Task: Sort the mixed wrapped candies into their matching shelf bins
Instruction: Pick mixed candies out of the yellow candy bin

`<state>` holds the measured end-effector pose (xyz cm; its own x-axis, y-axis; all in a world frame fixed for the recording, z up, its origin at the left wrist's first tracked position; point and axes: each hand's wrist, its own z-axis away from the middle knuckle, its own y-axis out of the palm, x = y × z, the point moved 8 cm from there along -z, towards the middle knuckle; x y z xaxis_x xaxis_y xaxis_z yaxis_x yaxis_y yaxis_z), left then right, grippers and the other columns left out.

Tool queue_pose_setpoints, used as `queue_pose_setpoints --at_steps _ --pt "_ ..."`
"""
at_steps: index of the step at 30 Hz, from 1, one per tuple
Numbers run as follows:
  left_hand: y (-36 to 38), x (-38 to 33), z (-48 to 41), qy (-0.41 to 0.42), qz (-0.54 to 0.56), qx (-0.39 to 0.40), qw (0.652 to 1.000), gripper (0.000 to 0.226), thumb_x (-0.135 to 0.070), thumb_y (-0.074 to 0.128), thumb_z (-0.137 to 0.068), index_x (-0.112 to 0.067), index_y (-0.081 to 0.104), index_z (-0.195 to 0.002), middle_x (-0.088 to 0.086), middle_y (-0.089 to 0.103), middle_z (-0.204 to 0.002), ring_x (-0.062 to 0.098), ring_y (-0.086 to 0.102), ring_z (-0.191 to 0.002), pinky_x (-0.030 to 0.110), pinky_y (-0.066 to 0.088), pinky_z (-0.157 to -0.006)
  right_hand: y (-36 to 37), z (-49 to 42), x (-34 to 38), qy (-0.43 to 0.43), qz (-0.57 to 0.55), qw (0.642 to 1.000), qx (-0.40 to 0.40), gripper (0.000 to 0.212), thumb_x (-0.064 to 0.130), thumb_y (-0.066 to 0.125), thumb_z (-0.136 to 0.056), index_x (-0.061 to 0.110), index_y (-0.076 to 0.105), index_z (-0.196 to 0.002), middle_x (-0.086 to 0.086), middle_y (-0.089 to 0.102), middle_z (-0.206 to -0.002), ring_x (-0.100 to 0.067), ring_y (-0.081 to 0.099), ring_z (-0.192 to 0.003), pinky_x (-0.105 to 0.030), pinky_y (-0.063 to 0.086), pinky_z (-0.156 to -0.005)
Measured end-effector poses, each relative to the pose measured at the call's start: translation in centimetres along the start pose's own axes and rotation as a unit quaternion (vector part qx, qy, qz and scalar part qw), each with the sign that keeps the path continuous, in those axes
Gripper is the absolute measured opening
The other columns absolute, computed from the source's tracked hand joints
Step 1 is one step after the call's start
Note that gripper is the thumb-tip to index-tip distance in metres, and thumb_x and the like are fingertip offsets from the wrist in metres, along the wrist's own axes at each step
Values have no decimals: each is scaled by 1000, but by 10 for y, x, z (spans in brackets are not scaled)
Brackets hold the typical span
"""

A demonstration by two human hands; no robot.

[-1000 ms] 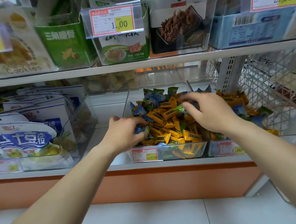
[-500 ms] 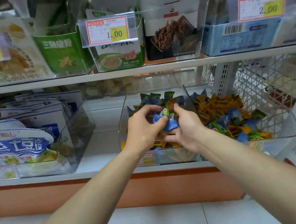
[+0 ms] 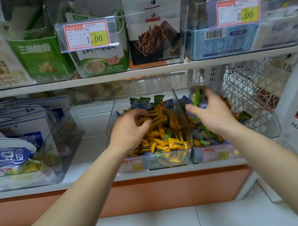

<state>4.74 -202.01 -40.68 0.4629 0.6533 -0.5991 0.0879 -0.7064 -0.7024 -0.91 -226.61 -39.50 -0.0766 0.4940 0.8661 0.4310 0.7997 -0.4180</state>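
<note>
Right hand [image 3: 212,113] with green candies [image 3: 196,97] over right bin [image 3: 273,123]

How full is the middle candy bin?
Nearly full. Yellow candies heap above the front wall of the middle bin, and the left hand rests on the pile.

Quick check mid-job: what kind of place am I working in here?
Most likely a small shop's snack aisle: price tags clipped to clear shelf bins, packaged snacks above, loose wrapped candies below.
</note>
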Motion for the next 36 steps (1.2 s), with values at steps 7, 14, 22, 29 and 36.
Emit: queue_pose_setpoints --at_steps 7,14,22,29,36 --pt "15 22 -43 -38 -70 -9 997 59 -47 61 -92 -35 43 -146 0 48 -148 30 41 -135 42 38 -107 2 -18 -45 44 370 914 160 61 38 67 -82 35 45 -138 -9 57 -129 -28 58 -102 -36 51 -85" --pt "61 44 -79 -106 -127 103 981 61 -67 51 -89 -42 41 -145 6 40 -150 40 39 -133 49 39 -106 14 -26 4 -71 307 948 53 39 49 61 -81 34 65 -116 -2 66 -120 -26 62 -103 -38 54 -87" --pt "49 59 -72 -70 -5 53 996 19 -41 70 -85 -32 56 -94 -10 62 -98 12 58 -90 26 42 -69 111 -90 26 -131 203 950 196 38 15 57 -96 25 58 -132 3 57 -136 -13 53 -119 -25 39 -94" --pt "21 90 -57 -134 116 -80 981 27 -17 78 -79 -28 56 -91 -13 59 -88 6 56 -77 9 36 -54 168 -135 2 -87 358 894 257 48 18 63 -93 22 52 -139 -12 46 -141 -29 52 -118 -28 35 -80" --pt "13 86 -79 -125 202 -183 954 35 -13 74 -85 -26 56 -113 -14 55 -86 3 56 -77 4 39 -56 169 -142 -3 -87 416 872 244 46 35 68 -92 12 59 -131 -11 62 -125 -27 59 -110 -35 49 -88"
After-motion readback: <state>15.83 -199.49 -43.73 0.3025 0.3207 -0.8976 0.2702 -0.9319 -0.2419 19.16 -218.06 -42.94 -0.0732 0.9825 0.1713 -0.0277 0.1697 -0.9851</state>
